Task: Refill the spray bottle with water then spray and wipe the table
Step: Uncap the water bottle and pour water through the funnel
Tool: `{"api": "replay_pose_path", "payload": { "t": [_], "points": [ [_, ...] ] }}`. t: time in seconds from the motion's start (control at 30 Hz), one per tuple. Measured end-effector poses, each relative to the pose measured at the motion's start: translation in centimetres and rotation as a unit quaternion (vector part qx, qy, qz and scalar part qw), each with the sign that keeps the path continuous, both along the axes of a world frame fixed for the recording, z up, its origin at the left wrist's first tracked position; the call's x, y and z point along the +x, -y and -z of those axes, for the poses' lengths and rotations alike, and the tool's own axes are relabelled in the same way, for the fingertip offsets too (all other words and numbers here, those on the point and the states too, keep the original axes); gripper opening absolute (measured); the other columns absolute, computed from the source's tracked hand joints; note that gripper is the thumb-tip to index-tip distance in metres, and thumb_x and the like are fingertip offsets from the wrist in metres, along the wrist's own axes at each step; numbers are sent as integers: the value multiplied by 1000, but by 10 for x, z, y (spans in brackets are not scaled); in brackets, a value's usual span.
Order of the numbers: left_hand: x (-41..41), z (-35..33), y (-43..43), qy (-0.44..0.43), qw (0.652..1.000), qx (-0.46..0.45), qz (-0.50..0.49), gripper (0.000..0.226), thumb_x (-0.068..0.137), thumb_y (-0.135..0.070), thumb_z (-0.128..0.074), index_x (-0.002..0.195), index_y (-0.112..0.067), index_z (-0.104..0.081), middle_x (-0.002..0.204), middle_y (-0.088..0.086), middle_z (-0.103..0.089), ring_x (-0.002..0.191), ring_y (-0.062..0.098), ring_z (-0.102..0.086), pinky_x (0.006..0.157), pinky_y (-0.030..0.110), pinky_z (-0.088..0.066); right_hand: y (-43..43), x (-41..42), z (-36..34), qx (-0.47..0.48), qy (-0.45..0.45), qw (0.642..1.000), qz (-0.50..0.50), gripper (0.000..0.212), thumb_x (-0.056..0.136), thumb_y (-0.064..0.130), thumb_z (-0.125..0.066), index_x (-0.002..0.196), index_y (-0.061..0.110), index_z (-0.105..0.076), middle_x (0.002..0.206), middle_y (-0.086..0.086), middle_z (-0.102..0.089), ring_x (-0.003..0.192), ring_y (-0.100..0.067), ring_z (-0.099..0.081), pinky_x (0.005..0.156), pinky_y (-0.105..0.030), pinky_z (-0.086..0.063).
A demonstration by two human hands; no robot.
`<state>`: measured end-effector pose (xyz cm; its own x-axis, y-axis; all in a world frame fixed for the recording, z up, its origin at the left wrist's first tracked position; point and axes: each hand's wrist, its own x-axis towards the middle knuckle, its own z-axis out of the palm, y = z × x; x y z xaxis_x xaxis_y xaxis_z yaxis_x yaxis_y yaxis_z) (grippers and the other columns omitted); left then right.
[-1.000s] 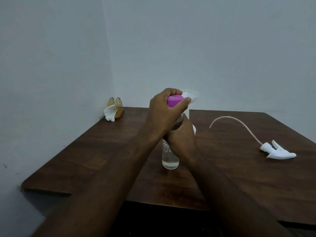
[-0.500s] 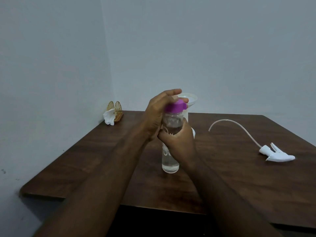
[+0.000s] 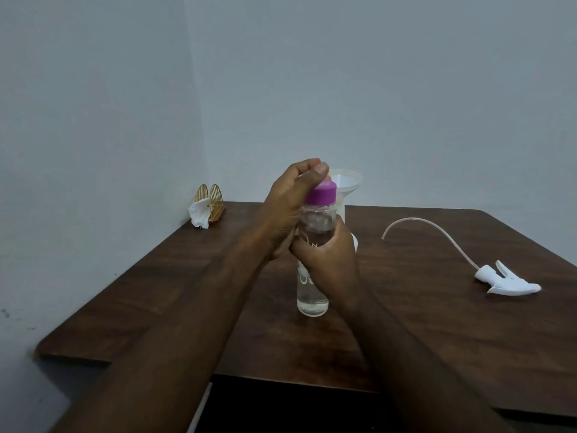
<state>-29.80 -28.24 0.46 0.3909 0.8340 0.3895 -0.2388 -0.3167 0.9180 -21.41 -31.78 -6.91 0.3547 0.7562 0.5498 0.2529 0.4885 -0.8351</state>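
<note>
A clear water bottle (image 3: 312, 295) with a purple cap (image 3: 321, 195) stands upright on the dark wooden table (image 3: 156, 276). My right hand (image 3: 327, 257) grips its middle. My left hand (image 3: 287, 207) is at the cap's left side, fingers and thumb curled over the cap's top. Right behind the bottle a white funnel (image 3: 346, 179) sits in the white spray bottle (image 3: 341, 212), which is mostly hidden. The white spray head (image 3: 505, 284) with its long thin tube (image 3: 437, 226) lies on the table to the right, apart from my hands.
A gold napkin holder (image 3: 212, 201) with a white tissue (image 3: 198, 214) stands in the far left corner against the wall. Walls close the table's left and far sides. The table's front edge has a dark gap below it.
My left hand has slid off the cap's top toward its left side, uncovering most of the purple cap. The bottle and my right hand have stayed put.
</note>
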Motion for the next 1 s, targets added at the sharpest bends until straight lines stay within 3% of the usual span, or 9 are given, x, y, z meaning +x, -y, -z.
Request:
{"api": "replay_pose_path", "payload": {
  "t": [0.13, 0.23, 0.43, 0.5, 0.63, 0.7, 0.83, 0.93, 1.0],
  "points": [
    [-2, 0, 1, 76, 996, -47, -2, 54, 84, -45, -61, 123, -8, -56, 100, 1, -64, 95, 22, -69, 87, 49, -54, -2, 1, 1, 3, 2, 1000, -1, 53, 76, 20, -78, 124, 14, -56, 104, -2, -71, 95, -14, -70, 86, -30, -59],
    [-3, 1, -2, 108, 992, -52, -43, 42, 78, -47, -58, 102, -13, -61, 88, 4, -57, 90, 21, -57, 77, 43, -52, -3, 2, 2, 4, 13, 1000, 5, 53, 72, 21, -76, 121, 14, -56, 98, -1, -70, 88, -13, -70, 80, -26, -59],
    [-2, 3, -1, 86, 994, -59, 27, 55, 74, -56, -62, 115, -19, -60, 128, 16, -60, 114, 36, -60, 90, 54, -53, -3, 3, 2, 5, 6, 1000, -6, 53, 75, 20, -78, 123, 15, -56, 102, -2, -71, 94, -14, -70, 86, -33, -59],
    [-2, 4, 0, 88, 995, -55, 11, 51, 75, -55, -60, 111, -19, -61, 123, 18, -63, 112, 37, -61, 91, 55, -52, -2, 2, 1, 6, 7, 1000, -6, 52, 77, 19, -79, 124, 14, -56, 103, -1, -71, 94, -13, -70, 86, -29, -58],
    [-7, 4, -2, 114, 991, -32, -70, 41, 75, -48, -56, 98, -15, -60, 80, 2, -66, 83, 18, -63, 75, 38, -51, -2, 3, 2, -8, 23, 1000, 16, 43, 76, 12, -76, 114, 13, -57, 91, 0, -68, 81, -10, -68, 71, -15, -55],
    [-9, 4, -4, 99, 993, -19, -62, 45, 73, -50, -58, 102, -16, -60, 87, 1, -68, 87, 17, -64, 77, 38, -51, -2, 3, 2, -11, 27, 999, 21, 42, 76, 11, -75, 113, 12, -57, 89, -1, -67, 79, -11, -67, 69, -14, -54],
    [-11, 5, 2, 83, 995, -40, 41, 57, 69, -48, -65, 118, -19, -57, 120, 19, -65, 107, 29, -64, 91, 48, -52, -3, 3, 3, -3, 21, 1000, 15, 47, 77, 13, -76, 119, 13, -57, 97, -1, -69, 86, -12, -69, 78, -20, -57],
    [-10, 6, 1, 91, 995, -33, 13, 60, 63, -54, -65, 112, -19, -61, 113, 21, -67, 100, 32, -64, 90, 49, -52, -4, 3, 4, -3, 25, 1000, 19, 46, 76, 14, -76, 118, 11, -57, 95, -2, -68, 84, -12, -68, 76, -21, -57],
    [-11, 6, -1, 104, 994, -24, -31, 58, 62, -54, -63, 107, -16, -61, 95, 10, -69, 89, 21, -65, 77, 38, -54, -4, 3, 5, -7, 29, 999, 17, 46, 76, 13, -75, 117, 9, -56, 93, -4, -67, 83, -13, -67, 74, -20, -56]
  ]
}}
